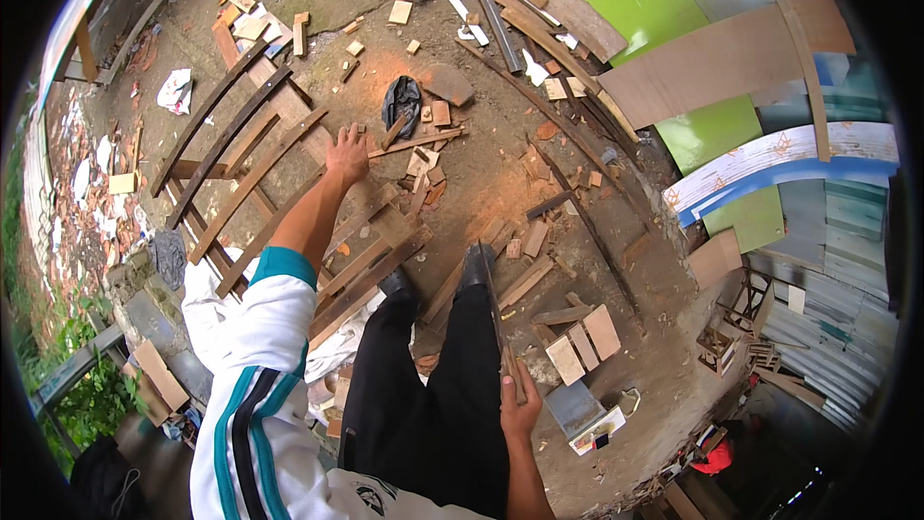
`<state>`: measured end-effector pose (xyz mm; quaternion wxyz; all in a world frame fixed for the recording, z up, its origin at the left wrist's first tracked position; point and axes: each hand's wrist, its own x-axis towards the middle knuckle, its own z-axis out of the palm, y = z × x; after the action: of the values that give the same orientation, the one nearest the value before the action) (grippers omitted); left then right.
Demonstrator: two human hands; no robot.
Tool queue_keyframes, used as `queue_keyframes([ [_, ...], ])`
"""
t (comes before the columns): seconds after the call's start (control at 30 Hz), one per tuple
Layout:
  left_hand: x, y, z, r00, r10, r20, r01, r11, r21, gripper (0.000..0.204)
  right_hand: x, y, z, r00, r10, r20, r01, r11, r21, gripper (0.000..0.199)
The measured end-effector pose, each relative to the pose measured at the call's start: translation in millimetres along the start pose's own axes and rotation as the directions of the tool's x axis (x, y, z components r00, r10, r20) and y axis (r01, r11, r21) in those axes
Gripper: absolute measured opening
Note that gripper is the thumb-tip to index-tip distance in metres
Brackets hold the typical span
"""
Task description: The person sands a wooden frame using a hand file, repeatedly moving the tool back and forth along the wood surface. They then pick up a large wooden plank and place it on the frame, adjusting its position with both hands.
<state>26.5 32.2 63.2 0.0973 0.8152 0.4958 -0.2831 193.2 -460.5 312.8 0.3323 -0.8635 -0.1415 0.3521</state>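
My left hand (348, 154) reaches forward over the end of a wooden plank, palm down with its fingers spread. That plank (300, 117) lies across a slatted wooden frame (252, 188) made of several long, dark-edged pieces. Beside my right leg, my right hand (520, 406) is closed round the wooden handle of what looks like a handsaw (492, 303). Its long, thin dark blade points away from me and shows nearly edge-on. A black plastic bag (401, 104) lies just beyond my left hand, among small wood offcuts (423, 162).
Orange sawdust (486, 207) and scattered wood blocks cover the ground. Long dark strips (592, 231) lie to the right. Green panels (616, 0) and corrugated sheets (813, 327) stand along the right side. Light boards (584, 342) rest near my right hand. Rubbish (96, 193) litters the left.
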Motion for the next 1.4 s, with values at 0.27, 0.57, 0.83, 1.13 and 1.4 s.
queue_keyframes([
  [0.27, -73, 17, -3, 0.859, 0.176, 0.48, 0.026, 0.923, -0.385, 0.062, -28, -62, -25, 0.992, -0.124, -0.028, 0.123, 0.992, -0.034, 0.05],
  [0.57, -349, 23, 169, 0.945, 0.036, 0.326, 0.28, 0.425, -0.861, 0.049, -13, -116, 3, 0.948, -0.219, 0.232, 0.267, 0.942, -0.201, 0.05],
  [0.83, -525, -78, 210, 0.541, -0.648, 0.536, 0.435, -0.33, -0.838, 0.054, 69, -134, 27, 0.918, -0.237, 0.318, 0.327, 0.907, -0.267, 0.048],
  [1.13, -524, 10, 181, 0.287, -0.771, 0.569, 0.217, -0.526, -0.822, 0.062, 152, -143, 30, 0.752, -0.339, 0.565, 0.575, 0.758, -0.309, 0.05],
  [1.4, -459, 215, 98, 0.254, -0.724, 0.641, 0.063, -0.649, -0.758, 0.045, 175, -189, -24, 0.643, -0.078, 0.762, 0.388, 0.891, -0.236, 0.055],
])
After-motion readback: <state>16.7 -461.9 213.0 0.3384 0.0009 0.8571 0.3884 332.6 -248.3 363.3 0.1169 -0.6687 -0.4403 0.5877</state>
